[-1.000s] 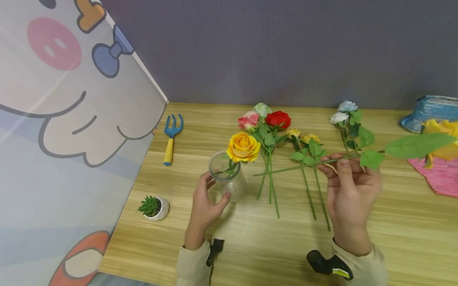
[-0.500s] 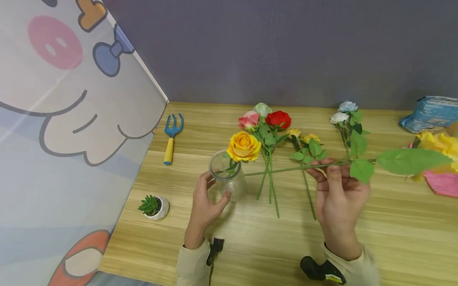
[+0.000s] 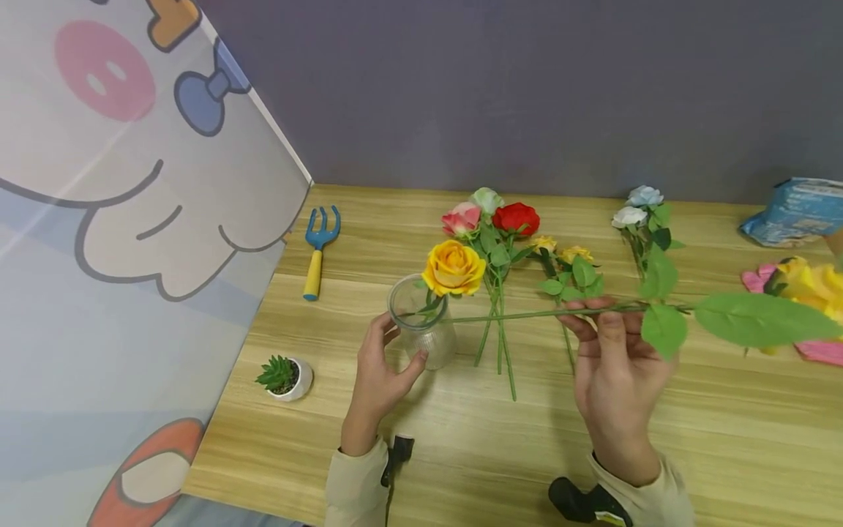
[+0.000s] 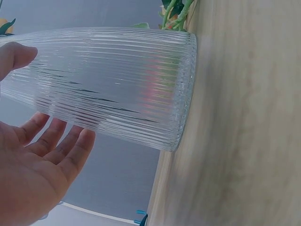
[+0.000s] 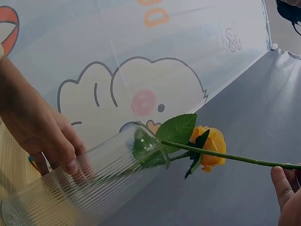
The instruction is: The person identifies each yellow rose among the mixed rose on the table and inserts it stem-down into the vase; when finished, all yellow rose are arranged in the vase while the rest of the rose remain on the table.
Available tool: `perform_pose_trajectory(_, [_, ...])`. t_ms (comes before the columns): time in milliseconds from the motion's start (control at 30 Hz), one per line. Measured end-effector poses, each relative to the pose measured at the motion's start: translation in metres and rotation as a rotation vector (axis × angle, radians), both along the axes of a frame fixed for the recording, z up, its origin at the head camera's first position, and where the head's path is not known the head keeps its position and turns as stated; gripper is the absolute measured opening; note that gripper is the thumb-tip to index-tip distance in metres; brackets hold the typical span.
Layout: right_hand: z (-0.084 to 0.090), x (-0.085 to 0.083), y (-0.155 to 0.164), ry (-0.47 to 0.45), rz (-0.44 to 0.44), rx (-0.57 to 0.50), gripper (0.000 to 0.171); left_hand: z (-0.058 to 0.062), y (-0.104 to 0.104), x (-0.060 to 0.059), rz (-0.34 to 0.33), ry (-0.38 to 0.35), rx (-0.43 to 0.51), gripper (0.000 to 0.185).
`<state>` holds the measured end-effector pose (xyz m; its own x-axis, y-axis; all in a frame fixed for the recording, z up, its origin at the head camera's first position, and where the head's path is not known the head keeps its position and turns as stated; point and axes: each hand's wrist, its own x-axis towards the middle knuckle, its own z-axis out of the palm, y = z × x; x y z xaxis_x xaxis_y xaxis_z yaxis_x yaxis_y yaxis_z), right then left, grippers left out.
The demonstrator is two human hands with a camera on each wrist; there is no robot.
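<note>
My left hand holds a ribbed clear glass vase, thumb on one side and fingers on the other. The vase stands upright on the table. A yellow-orange rose leans out of its mouth. My right hand pinches the green stem of a second yellow rose, held sideways, its bloom far right. In the right wrist view, that stem has its cut end at the vase rim, beside a leaf; whether it touches is unclear. The left wrist view shows the vase's ribbed base.
Pink, pale green and red roses lie behind the vase. Small yellow flowers and white and blue ones lie farther right. Around them are a toy fork, a potted succulent, a blue packet and pink cloth.
My right hand has moved left with the rose, bringing the stem's cut end to the vase's mouth. The bloom has come lower in view. My left hand stays on the vase.
</note>
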<state>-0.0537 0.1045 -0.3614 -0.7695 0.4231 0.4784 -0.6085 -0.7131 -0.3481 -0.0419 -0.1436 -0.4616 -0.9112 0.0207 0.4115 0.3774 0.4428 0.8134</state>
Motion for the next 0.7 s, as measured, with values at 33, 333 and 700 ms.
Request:
perform_pose_trajectory(33, [0.0, 0.0, 0.0, 0.003, -0.001, 0.0, 0.016, 0.0, 0.0, 0.0, -0.001, 0.0, -0.002, 0.066])
perform_pose_trajectory(333, [0.003, -0.002, -0.008, 0.026, -0.058, 0.026, 0.022, 0.002, 0.0, -0.002, -0.002, 0.02, -0.009, 0.065])
perform_pose_trajectory(700, [0.029, -0.017, -0.018, -0.01, -0.354, 0.245, 0.023, 0.0, -0.001, -0.002, 0.002, 0.0, 0.004, 0.064])
